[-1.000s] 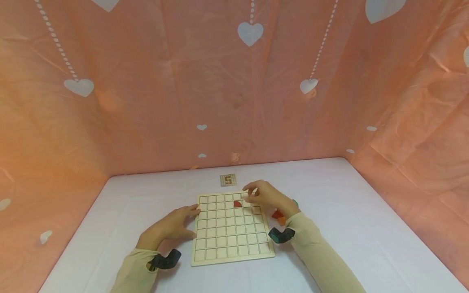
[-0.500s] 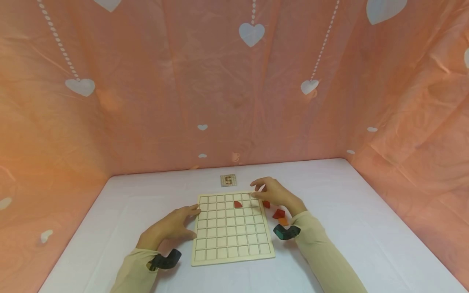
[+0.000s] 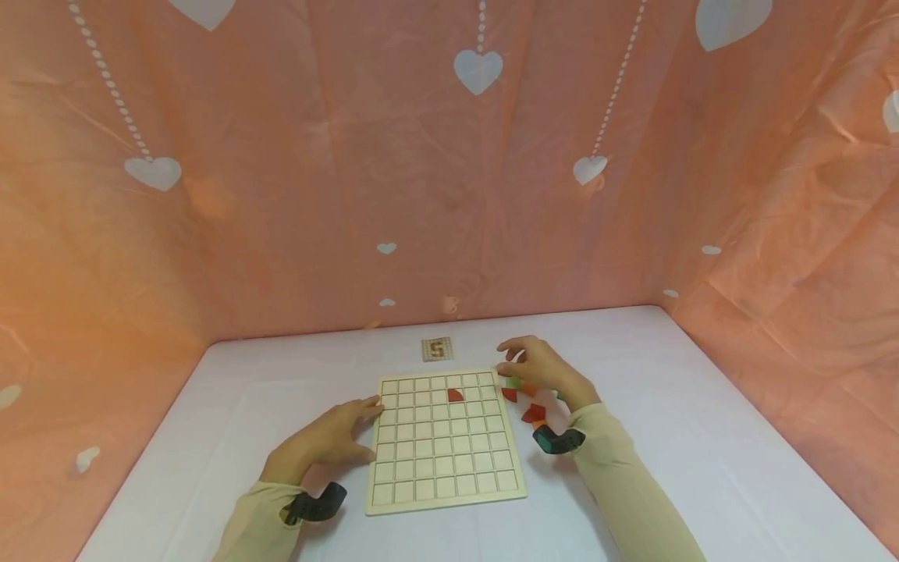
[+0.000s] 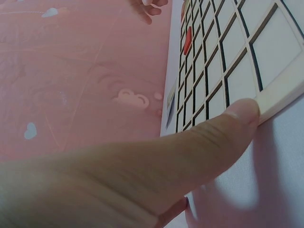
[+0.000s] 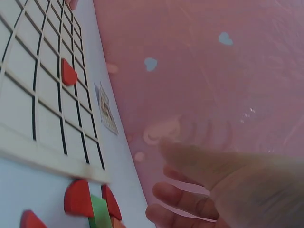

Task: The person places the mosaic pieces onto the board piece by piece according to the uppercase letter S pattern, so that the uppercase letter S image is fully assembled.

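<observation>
While nothing is being gripped by left hand [image 3: 330,432] or right hand [image 3: 539,367], the red quarter-circle [image 3: 456,396] is being judged light, hard, best pinched by its sides.

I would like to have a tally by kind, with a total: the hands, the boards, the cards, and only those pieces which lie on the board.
Hands: 2 (left hand, right hand)
Board: 1
Card: 1
Red piece on the board: 1
Total: 5
</observation>
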A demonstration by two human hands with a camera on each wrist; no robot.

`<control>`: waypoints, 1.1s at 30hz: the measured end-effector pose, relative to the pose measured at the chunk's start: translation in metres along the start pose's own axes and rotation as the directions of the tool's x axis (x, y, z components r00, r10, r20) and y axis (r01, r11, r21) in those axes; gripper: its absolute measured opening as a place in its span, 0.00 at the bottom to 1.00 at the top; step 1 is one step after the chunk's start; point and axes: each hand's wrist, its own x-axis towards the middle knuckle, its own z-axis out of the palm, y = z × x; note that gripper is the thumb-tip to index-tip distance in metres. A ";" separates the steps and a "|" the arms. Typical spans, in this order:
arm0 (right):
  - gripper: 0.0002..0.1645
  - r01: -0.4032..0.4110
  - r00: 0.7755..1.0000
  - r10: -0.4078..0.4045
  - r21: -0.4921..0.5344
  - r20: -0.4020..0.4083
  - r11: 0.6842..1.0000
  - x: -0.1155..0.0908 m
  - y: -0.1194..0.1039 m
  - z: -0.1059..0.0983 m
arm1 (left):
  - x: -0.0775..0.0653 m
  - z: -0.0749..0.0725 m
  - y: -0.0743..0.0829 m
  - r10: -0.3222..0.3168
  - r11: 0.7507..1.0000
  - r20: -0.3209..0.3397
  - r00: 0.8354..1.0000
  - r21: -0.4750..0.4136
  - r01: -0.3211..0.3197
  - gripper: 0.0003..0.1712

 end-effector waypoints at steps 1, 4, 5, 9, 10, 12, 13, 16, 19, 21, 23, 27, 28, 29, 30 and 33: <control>0.25 -0.006 1.000 0.006 -0.003 -0.003 1.000 0.000 0.002 0.000 | 0.000 0.000 0.000 0.000 1.000 0.000 1.000 0.005 0.000 0.44; 0.24 -0.025 1.000 0.025 -0.008 -0.008 1.000 0.001 0.008 -0.001 | 0.000 0.000 0.000 0.000 1.000 -0.001 1.000 0.014 0.000 0.44; 0.24 -0.038 0.999 0.038 -0.006 -0.009 0.999 0.002 0.011 -0.001 | 0.000 0.000 0.000 0.000 1.000 -0.001 1.000 0.016 0.000 0.44; 0.24 -0.060 0.998 0.060 -0.001 -0.007 0.998 0.002 0.019 -0.002 | -0.001 0.000 0.001 0.001 1.000 -0.004 1.000 0.021 -0.001 0.44; 0.23 -0.062 0.998 0.062 -0.002 -0.007 0.998 0.002 0.021 -0.003 | -0.001 0.000 0.001 -0.001 1.000 -0.004 1.000 0.020 0.001 0.44; 0.23 -0.054 0.998 0.054 -0.013 -0.012 0.998 0.002 0.024 -0.003 | -0.001 -0.001 0.001 -0.001 1.000 -0.005 1.000 0.020 0.001 0.44; 0.23 -0.054 0.998 0.054 -0.017 -0.015 0.998 0.001 0.026 -0.002 | -0.001 -0.001 0.001 0.001 1.000 -0.005 1.000 0.018 -0.001 0.44; 0.23 -0.067 0.998 0.067 -0.031 -0.023 0.997 -0.001 0.029 -0.001 | -0.001 -0.001 0.001 0.002 1.000 -0.004 1.000 0.013 -0.002 0.44; 0.23 -0.137 0.990 0.137 -0.005 -0.015 0.991 -0.003 0.032 0.001 | 0.000 -0.001 0.001 0.005 1.000 -0.004 1.000 0.008 -0.005 0.44; 0.22 -0.196 0.980 0.197 0.024 -0.010 0.980 -0.004 0.034 0.002 | 0.000 0.000 0.001 0.003 1.000 -0.004 1.000 0.005 -0.003 0.44; 0.21 -0.251 0.968 0.251 0.048 -0.003 0.967 -0.004 0.035 0.004 | 0.001 0.000 0.001 0.008 1.000 -0.005 1.000 0.007 -0.008 0.44; 0.19 -0.277 0.961 0.278 0.033 -0.013 0.960 -0.005 0.035 0.005 | 0.001 0.001 0.000 0.014 1.000 -0.005 1.000 0.015 -0.014 0.44; 0.19 -0.273 0.962 0.273 0.021 -0.016 0.962 -0.005 0.035 0.005 | 0.001 0.001 0.000 0.016 1.000 -0.005 1.000 0.017 -0.016 0.44; 0.18 -0.272 0.962 0.272 0.014 -0.020 0.962 -0.004 0.035 0.005 | 0.001 0.001 0.000 0.017 1.000 -0.006 1.000 0.017 -0.016 0.44; 0.18 -0.272 0.962 0.272 0.008 -0.023 0.962 -0.004 0.035 0.006 | 0.001 0.001 0.000 0.018 1.000 -0.007 1.000 0.017 -0.018 0.44; 0.17 -0.272 0.962 0.272 0.000 -0.023 0.962 -0.003 0.035 0.006 | 0.001 0.000 0.000 0.018 1.000 -0.009 1.000 0.013 -0.018 0.44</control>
